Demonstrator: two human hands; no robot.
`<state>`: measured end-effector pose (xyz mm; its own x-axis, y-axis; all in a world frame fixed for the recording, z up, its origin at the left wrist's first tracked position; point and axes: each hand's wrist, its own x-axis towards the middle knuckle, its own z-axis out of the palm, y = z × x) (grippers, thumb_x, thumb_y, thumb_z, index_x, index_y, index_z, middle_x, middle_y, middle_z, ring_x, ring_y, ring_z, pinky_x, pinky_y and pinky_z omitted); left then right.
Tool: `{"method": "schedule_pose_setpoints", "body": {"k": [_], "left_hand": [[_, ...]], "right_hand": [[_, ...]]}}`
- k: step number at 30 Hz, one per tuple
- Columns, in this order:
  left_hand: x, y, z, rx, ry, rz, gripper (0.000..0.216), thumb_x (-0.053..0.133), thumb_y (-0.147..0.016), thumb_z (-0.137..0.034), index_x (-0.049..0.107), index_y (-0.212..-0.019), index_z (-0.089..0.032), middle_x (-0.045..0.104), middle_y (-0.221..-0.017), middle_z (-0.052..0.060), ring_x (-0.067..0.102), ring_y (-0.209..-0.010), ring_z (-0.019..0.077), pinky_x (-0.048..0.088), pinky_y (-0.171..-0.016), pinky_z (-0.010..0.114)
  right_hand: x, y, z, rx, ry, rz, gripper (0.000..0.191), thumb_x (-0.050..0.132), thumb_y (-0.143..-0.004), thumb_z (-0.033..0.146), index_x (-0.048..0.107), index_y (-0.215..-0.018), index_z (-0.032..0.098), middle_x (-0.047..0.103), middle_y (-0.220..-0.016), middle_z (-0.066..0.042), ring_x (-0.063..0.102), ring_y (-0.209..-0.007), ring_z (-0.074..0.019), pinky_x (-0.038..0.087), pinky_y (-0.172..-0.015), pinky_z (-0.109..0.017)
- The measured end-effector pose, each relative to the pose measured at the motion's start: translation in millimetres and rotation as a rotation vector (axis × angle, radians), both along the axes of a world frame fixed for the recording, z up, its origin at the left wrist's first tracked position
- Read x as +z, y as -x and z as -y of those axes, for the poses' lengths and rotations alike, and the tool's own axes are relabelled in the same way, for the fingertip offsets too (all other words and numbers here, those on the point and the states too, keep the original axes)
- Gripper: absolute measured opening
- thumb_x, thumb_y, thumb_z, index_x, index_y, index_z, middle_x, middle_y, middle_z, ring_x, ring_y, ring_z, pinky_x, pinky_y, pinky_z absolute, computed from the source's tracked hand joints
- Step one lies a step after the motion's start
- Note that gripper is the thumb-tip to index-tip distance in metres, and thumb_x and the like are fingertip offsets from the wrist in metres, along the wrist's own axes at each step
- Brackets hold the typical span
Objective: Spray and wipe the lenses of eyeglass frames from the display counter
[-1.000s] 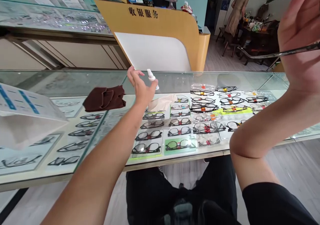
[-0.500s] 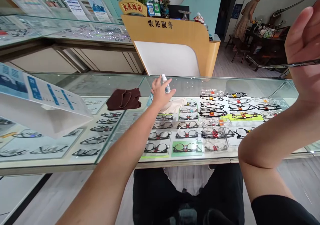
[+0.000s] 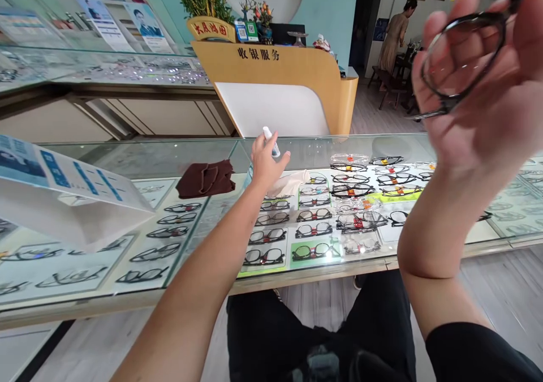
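Note:
My left hand (image 3: 266, 161) is over the glass counter, its fingers around a small white-capped bottle (image 3: 271, 141) that leans slightly; the thumb sticks out to the side. A pale cloth (image 3: 291, 184) lies just right of this hand, and a bit of light blue shows behind it. Raised high at the upper right, my right hand (image 3: 475, 88) holds a pair of dark-rimmed eyeglasses (image 3: 449, 96), palm towards me. One lens shows in front of the fingers; the rest of the frame is blurred and cut off by the picture's edge.
Rows of eyeglasses (image 3: 314, 215) fill the glass display counter (image 3: 203, 218). A brown pouch (image 3: 206, 178) lies on it left of my left hand. A folded white leaflet stand (image 3: 85, 201) stands further left. Beyond are a wooden cashier desk (image 3: 343, 104) and a person (image 3: 392, 39).
My right hand has come inward to the left, bringing the eyeglasses' lens into view. My left hand stays at the bottle. The view has shifted slightly.

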<state>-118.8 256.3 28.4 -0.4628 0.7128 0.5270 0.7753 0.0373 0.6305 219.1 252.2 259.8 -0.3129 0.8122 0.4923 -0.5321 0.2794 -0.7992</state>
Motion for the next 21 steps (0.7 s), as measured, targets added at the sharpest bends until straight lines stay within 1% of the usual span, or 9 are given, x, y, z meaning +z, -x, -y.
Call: {"method": "schedule_pose_setpoints", "body": {"k": [2,5,6,8,10,14,16,19,21], "left_hand": [[13.0,-4,3,-0.046,-0.095,-0.021,0.067,0.07,-0.086,-0.024,0.061,-0.152,-0.02,0.05,-0.157,0.019,0.05,-0.15,0.0371,0.036,-0.13,0.052],[35.2,-16,9,-0.084,-0.199,-0.023,0.06,0.065,-0.091,-0.021,0.061,-0.151,-0.022,0.055,-0.151,0.016,0.063,-0.134,0.0302,0.046,-0.123,0.045],[42.0,-21,11,-0.109,-0.227,0.001,0.061,0.062,-0.093,-0.022,0.058,-0.154,-0.024,0.056,-0.151,0.015,0.066,-0.13,0.0285,0.05,-0.118,0.043],[52.4,-35,14,-0.203,-0.282,0.105,0.069,0.06,-0.096,-0.026,0.044,-0.163,-0.03,0.058,-0.152,0.014,0.069,-0.125,0.0265,0.056,-0.109,0.041],[56.9,-48,16,-0.36,-0.33,0.287,0.08,0.064,-0.095,-0.034,0.03,-0.167,-0.034,0.058,-0.156,0.015,0.072,-0.121,0.0259,0.06,-0.101,0.041],[52.6,-63,23,-0.622,-0.268,0.677,0.067,0.078,-0.084,-0.055,0.049,-0.138,-0.029,0.068,-0.139,0.014,0.073,-0.116,0.0258,0.06,-0.103,0.045],[50.3,-65,28,-0.698,-0.214,0.821,0.065,0.081,-0.081,-0.06,0.047,-0.129,-0.031,0.071,-0.123,0.008,0.071,-0.115,0.0236,0.059,-0.103,0.047],[53.2,-68,37,-0.727,-0.132,0.951,0.064,0.084,-0.077,-0.053,0.047,-0.126,-0.035,0.066,-0.104,0.001,0.069,-0.099,0.0193,0.061,-0.084,0.04],[58.1,-70,42,-0.724,-0.078,1.03,0.052,0.083,-0.075,-0.051,0.055,-0.114,-0.031,0.06,-0.09,0.0,0.063,-0.081,0.0176,0.055,-0.066,0.032]], "right_hand": [[-11.4,23,-1,0.036,0.073,-0.107,0.057,0.032,-0.115,0.027,0.071,-0.074,0.026,0.079,-0.085,0.005,0.08,-0.094,-0.0118,0.063,-0.081,-0.024],[-42.6,52,-17,0.133,0.047,-0.096,0.024,0.056,-0.106,0.03,0.065,-0.084,0.027,0.08,-0.092,0.002,0.076,-0.093,-0.0137,0.062,-0.079,-0.025],[-56.1,58,-22,0.141,0.046,-0.056,0.02,0.063,-0.102,0.033,0.061,-0.083,0.027,0.078,-0.09,0.002,0.075,-0.09,-0.0147,0.062,-0.079,-0.027],[-84.0,67,-31,0.123,0.058,0.011,0.024,0.073,-0.097,0.043,0.058,-0.087,0.028,0.079,-0.096,0.001,0.075,-0.1,-0.0171,0.061,-0.086,-0.031],[-108.5,71,-36,0.151,0.067,0.035,0.037,0.083,-0.087,0.051,0.055,-0.085,0.028,0.078,-0.096,0.001,0.075,-0.099,-0.0183,0.06,-0.089,-0.033],[-135.2,74,-35,0.218,0.078,0.042,0.047,0.089,-0.079,0.058,0.052,-0.083,0.029,0.077,-0.093,0.002,0.075,-0.097,-0.0185,0.058,-0.093,-0.033],[-140.4,76,-32,0.242,0.095,0.072,0.047,0.089,-0.079,0.059,0.053,-0.083,0.028,0.077,-0.094,0.001,0.074,-0.099,-0.0186,0.058,-0.095,-0.034],[-146.3,78,-31,0.252,0.153,0.111,0.047,0.089,-0.076,0.06,0.055,-0.082,0.028,0.077,-0.096,-0.001,0.073,-0.099,-0.0201,0.057,-0.097,-0.036],[-150.7,80,-33,0.241,0.194,0.125,0.048,0.09,-0.075,0.06,0.056,-0.08,0.028,0.077,-0.095,-0.001,0.072,-0.098,-0.021,0.057,-0.097,-0.037]]}}
